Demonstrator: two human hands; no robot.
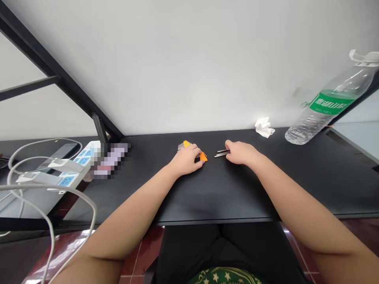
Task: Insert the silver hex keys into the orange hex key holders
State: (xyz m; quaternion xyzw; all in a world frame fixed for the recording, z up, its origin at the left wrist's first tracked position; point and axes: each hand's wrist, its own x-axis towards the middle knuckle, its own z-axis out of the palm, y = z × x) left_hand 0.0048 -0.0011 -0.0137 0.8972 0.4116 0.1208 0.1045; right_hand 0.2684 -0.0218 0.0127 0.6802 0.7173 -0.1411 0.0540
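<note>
My left hand [187, 159] lies over an orange-and-yellow plastic holder [203, 156], fingers curled around it. Thin metal rods [180, 146] that look like hex keys stick out at its far left side; the palm and fingers hide most of it. To the right, across a small gap, my right hand [240, 152] pinches several thin metal rods [220, 153] of the same look. Their ends point left toward the holder, and the fingers cover the other ends. Both hands are low over the black desk [207, 197].
A large clear bottle with a green label [333, 102] stands at the right, near a crumpled white tissue [264, 127] by the wall. On the left are a white power strip [78, 165], white cables [51, 228], a blurred flat item [112, 159] and a black metal frame [74, 94].
</note>
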